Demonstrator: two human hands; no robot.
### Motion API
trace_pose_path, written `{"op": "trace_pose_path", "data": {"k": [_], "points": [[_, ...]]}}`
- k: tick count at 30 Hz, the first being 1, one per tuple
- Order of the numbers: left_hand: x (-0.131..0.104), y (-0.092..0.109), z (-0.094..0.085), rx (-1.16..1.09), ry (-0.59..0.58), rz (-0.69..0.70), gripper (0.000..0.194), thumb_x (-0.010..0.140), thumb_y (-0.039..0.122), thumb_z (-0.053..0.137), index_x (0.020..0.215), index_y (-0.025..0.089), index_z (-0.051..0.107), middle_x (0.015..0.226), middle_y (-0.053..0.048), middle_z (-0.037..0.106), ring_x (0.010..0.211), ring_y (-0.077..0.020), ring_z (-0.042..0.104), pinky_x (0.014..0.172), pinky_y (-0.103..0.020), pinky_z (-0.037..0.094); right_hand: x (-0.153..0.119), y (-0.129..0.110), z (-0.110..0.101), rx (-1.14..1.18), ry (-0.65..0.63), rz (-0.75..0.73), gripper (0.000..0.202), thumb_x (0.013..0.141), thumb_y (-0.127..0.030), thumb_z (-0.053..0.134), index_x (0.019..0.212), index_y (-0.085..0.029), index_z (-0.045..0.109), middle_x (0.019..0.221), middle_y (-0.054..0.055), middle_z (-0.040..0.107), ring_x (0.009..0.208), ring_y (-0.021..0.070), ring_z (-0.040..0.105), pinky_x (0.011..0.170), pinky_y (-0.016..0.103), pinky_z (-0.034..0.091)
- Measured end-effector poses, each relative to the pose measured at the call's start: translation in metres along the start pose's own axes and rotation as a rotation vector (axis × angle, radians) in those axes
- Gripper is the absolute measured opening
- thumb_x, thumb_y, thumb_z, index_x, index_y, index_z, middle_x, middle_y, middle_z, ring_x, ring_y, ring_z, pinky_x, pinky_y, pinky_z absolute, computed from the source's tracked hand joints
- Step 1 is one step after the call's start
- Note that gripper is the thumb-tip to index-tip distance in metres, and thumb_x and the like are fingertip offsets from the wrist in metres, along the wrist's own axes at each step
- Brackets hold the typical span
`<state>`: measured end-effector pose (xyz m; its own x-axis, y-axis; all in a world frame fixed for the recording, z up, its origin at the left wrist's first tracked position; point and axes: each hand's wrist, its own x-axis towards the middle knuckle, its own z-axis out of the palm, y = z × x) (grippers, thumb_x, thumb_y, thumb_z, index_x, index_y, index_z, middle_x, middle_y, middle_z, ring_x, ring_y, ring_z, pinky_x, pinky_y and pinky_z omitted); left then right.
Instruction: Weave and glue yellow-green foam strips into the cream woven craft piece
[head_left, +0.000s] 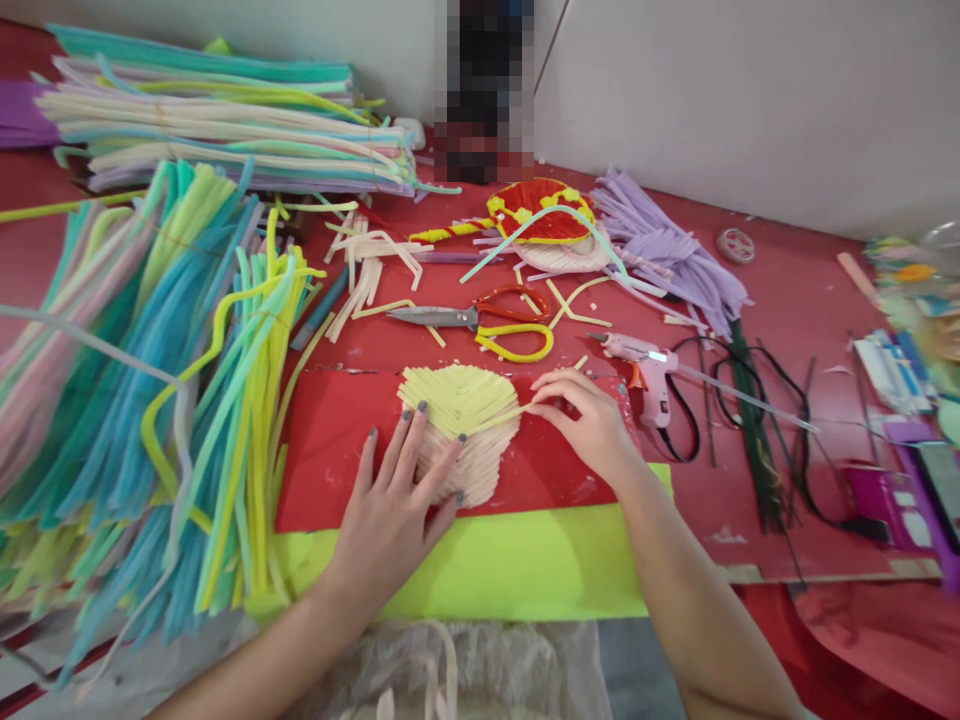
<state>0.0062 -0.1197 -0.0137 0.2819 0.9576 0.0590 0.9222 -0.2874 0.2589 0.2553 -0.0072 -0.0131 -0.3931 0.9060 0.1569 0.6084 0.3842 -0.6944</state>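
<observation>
A fan-like shape of pipe cleaners lies on a red sheet (322, 440). Its upper part is a pale yellow layer (459, 392) set in a V pattern; the lower part is a cream layer (487, 462). My left hand (405, 485) rests palm down with fingers spread over the shape's left and lower side, holding nothing. At the right edge, the thumb and fingertips of my right hand (581, 415) pinch the end of a pale yellow strip (511, 412), which runs leftward onto the shape.
Scissors (476, 318) lie beyond the sheet, with a pink glue gun (649, 375) to the right. Bundles of coloured pipe cleaners (142, 370) fill the left. Behind are a red and yellow fan (541, 212) and a lilac bundle (675, 240). A lime sheet (510, 570) lies in front.
</observation>
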Motion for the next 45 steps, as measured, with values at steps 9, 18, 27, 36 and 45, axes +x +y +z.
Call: {"op": "trace_pose_path", "data": {"k": [9, 18, 27, 36, 45], "points": [[0.001, 0.000, 0.001, 0.003, -0.019, -0.005, 0.053, 0.092, 0.044, 0.051, 0.143, 0.032, 0.044, 0.157, -0.018, 0.025, 0.142, -0.0347, 0.032, 0.112, -0.057, 0.028, 0.000, -0.002, 0.004, -0.018, 0.049, -0.048, 0.004, 0.088, -0.027, 0.063, 0.087, -0.024, 0.062, 0.092, 0.004, 0.061, 0.089, 0.0181, 0.061, 0.084, 0.035, 0.049], [0.001, 0.003, -0.001, -0.006, -0.026, -0.023, 0.054, 0.091, 0.042, 0.052, 0.144, 0.032, 0.043, 0.158, -0.016, 0.023, 0.142, -0.0339, 0.032, 0.113, -0.057, 0.028, 0.005, -0.007, 0.010, -0.082, 0.094, -0.057, 0.007, 0.089, -0.030, 0.062, 0.086, -0.024, 0.062, 0.088, 0.003, 0.058, 0.085, 0.0183, 0.059, 0.080, 0.035, 0.049], [0.000, 0.002, 0.001, -0.016, -0.037, -0.030, 0.053, 0.091, 0.042, 0.052, 0.143, 0.031, 0.044, 0.158, -0.016, 0.023, 0.143, -0.0340, 0.031, 0.113, -0.057, 0.027, 0.006, -0.008, 0.014, -0.118, 0.114, -0.068, 0.006, 0.090, -0.027, 0.060, 0.086, -0.024, 0.061, 0.088, 0.004, 0.058, 0.085, 0.0184, 0.059, 0.081, 0.035, 0.049], [0.002, 0.003, -0.003, -0.028, -0.029, -0.027, 0.053, 0.092, 0.042, 0.052, 0.143, 0.032, 0.044, 0.158, -0.017, 0.024, 0.143, -0.0348, 0.031, 0.112, -0.059, 0.029, 0.008, -0.005, 0.017, -0.102, 0.126, -0.074, 0.006, 0.089, -0.026, 0.062, 0.084, -0.023, 0.060, 0.085, 0.003, 0.059, 0.084, 0.0182, 0.058, 0.080, 0.035, 0.049], [0.004, 0.016, -0.002, 0.008, -0.028, -0.062, 0.058, 0.091, 0.046, 0.053, 0.145, 0.032, 0.040, 0.158, -0.020, 0.022, 0.143, -0.0386, 0.028, 0.111, -0.065, 0.024, 0.006, -0.003, 0.018, -0.080, 0.133, -0.072, 0.006, 0.089, -0.026, 0.061, 0.085, -0.023, 0.060, 0.085, 0.004, 0.060, 0.085, 0.0186, 0.058, 0.080, 0.036, 0.049]]}}
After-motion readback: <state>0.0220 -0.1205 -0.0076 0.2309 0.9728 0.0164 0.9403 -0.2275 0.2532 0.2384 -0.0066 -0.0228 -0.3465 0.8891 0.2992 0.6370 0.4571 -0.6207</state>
